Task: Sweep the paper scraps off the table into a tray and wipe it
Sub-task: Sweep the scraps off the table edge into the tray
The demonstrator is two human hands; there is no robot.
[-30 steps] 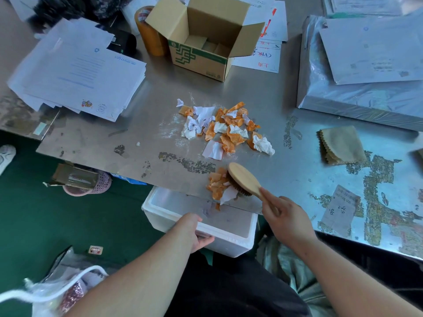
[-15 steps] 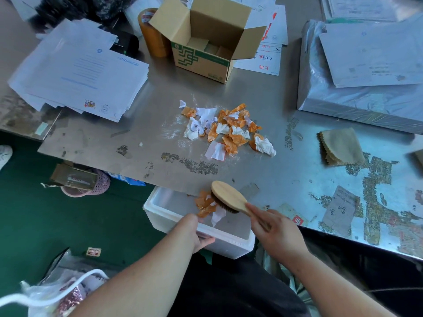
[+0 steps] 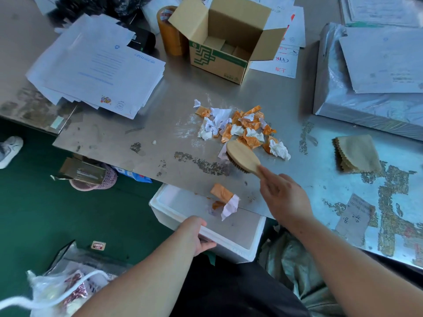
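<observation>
A heap of orange and white paper scraps [image 3: 240, 126] lies in the middle of the metal table [image 3: 160, 138]. My right hand [image 3: 282, 197] grips the handle of a wooden brush [image 3: 243, 157], whose bristles rest on the table at the heap's near edge. A few swept scraps [image 3: 225, 201] sit at the table's front edge, hanging over a white foam tray [image 3: 254, 248]. My left hand [image 3: 196, 234] holds the tray's near rim below the table edge.
An open cardboard box [image 3: 226, 44] and a tape roll [image 3: 168, 30] stand behind the heap. Paper stacks [image 3: 96, 65] lie at the left, a plastic-wrapped package [image 3: 366, 83] at the right. A folded tan cloth [image 3: 357, 154] lies right of the heap.
The brush pushed some scraps over the table edge toward the tray, then moved back up to the heap. My left hand stayed on the tray.
</observation>
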